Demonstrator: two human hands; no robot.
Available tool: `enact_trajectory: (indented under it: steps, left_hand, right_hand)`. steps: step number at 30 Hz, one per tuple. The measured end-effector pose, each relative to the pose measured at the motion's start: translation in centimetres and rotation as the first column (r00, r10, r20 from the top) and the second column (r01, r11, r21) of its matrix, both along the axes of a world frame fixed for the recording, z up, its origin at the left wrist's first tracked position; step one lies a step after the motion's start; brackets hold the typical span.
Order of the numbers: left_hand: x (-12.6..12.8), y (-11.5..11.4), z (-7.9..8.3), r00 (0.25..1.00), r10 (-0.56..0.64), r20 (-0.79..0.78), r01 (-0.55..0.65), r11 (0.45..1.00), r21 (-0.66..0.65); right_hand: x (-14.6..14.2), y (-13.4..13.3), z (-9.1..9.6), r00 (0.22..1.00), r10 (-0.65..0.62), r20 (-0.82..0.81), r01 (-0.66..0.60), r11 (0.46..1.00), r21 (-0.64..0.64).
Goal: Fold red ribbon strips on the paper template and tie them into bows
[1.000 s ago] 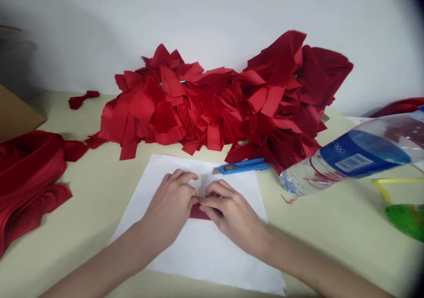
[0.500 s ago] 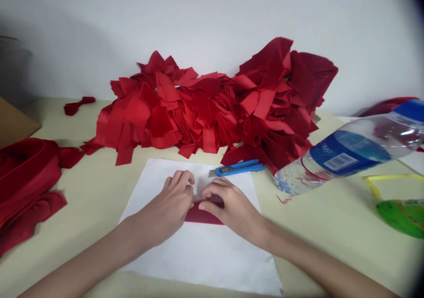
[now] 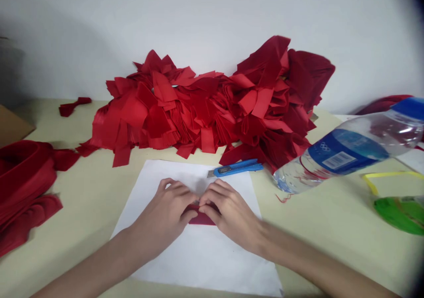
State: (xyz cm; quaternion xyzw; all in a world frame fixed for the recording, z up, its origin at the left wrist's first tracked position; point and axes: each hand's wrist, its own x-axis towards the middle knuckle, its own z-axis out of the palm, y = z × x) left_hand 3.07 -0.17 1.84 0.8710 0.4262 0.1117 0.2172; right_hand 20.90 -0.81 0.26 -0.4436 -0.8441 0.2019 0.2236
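A small red fabric piece lies on a white paper sheet in front of me. My left hand and my right hand meet over it, fingers curled and pinching its upper edge between the fingertips. Most of the piece is hidden under both hands. A blue utility knife lies at the sheet's far edge, just beyond my right fingers.
A big heap of red fabric pieces fills the back of the table by the wall. Red ribbon bundle at left, cardboard box corner far left. A tilted water bottle and green tape roll at right.
Both hands have stayed on the red piece, shifting slightly and drawing closer together so less of it shows. The view moved a little to the right.
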Motion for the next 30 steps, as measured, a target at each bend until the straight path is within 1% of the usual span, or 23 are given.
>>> enact_trajectory:
  steps: [5, 10, 15, 19, 20, 21, 22, 23, 24, 25, 26, 27, 28, 29, 30]
  left_hand:
    - [0.3, 0.4, 0.2, 0.999, 0.043, -0.005, -0.044, 0.999, -0.029]
    - [0.1, 0.6, -0.1, 0.999, 0.034, 0.031, -0.033, 0.999, -0.033]
    - [-0.3, 0.9, -0.8, 0.992, 0.008, 0.128, -0.015, 0.998, 0.054]
    - [-0.8, 1.7, -0.8, 0.989, 0.007, 0.146, -0.021, 0.995, 0.094]
    - [-0.9, 1.9, -0.7, 0.988, 0.011, 0.151, -0.028, 0.993, 0.112]
    - [-1.0, 1.9, -0.6, 0.988, 0.008, 0.157, -0.034, 0.986, 0.161]
    - [-1.1, 1.8, -0.5, 0.987, -0.006, 0.159, -0.034, 0.969, 0.245]
    - [-1.1, 1.6, -0.5, 0.988, -0.042, 0.15, -0.016, 0.931, 0.366]
    - [-1.1, 1.3, -0.5, 0.988, -0.099, 0.115, 0.027, 0.862, 0.507]
    - [-1.1, 0.8, -0.7, 0.986, -0.163, 0.047, 0.096, 0.765, 0.637]
    - [-1.1, 0.2, -1.0, 0.974, -0.224, -0.044, 0.183, 0.654, 0.734]
    - [-1.0, -0.4, -1.3, 0.953, -0.268, -0.143, 0.276, 0.565, 0.778]
    - [-0.9, -1.0, -1.7, 0.931, -0.293, -0.22, 0.347, 0.511, 0.787]
    - [-0.8, -1.5, -2.1, 0.913, -0.313, -0.263, 0.392, 0.484, 0.782]
    - [-0.8, -2.0, -2.5, 0.907, -0.319, -0.273, 0.404, 0.487, 0.774]
  right_hand:
    - [0.1, 0.0, -0.4, 1.0, 0.015, 0.024, -0.015, 1.0, 0.019]
    - [0.1, 0.0, -0.2, 0.999, 0.031, 0.043, -0.03, 1.0, -0.003]
    - [0.8, 0.8, 0.8, 0.993, 0.097, 0.071, -0.092, 0.993, -0.071]
    - [2.7, 1.7, 1.6, 0.987, 0.124, 0.105, -0.11, 0.986, -0.127]
    - [3.3, 1.8, 1.8, 0.987, 0.116, 0.112, -0.102, 0.987, -0.124]
    - [3.9, 1.8, 2.0, 0.988, 0.09, 0.123, -0.081, 0.993, -0.082]
    - [4.4, 1.7, 2.2, 0.989, 0.05, 0.141, -0.051, 0.999, 0.003]
    - [5.0, 1.5, 2.3, 0.986, 0.004, 0.166, -0.025, 0.992, 0.121]
    - [5.4, 1.1, 2.3, 0.98, -0.036, 0.197, -0.014, 0.969, 0.247]
    - [5.8, 0.7, 2.3, 0.97, -0.064, 0.234, -0.023, 0.935, 0.353]
    - [6.0, 0.1, 2.3, 0.959, -0.073, 0.274, -0.047, 0.911, 0.41]
    - [6.1, -0.5, 2.2, 0.951, -0.058, 0.303, -0.075, 0.909, 0.411]
    - [6.1, -1.1, 2.1, 0.948, -0.026, 0.316, -0.099, 0.922, 0.375]
    - [5.9, -1.7, 1.9, 0.95, 0.011, 0.312, -0.117, 0.939, 0.323]
    - [5.5, -2.3, 1.8, 0.955, 0.045, 0.295, -0.13, 0.952, 0.276]
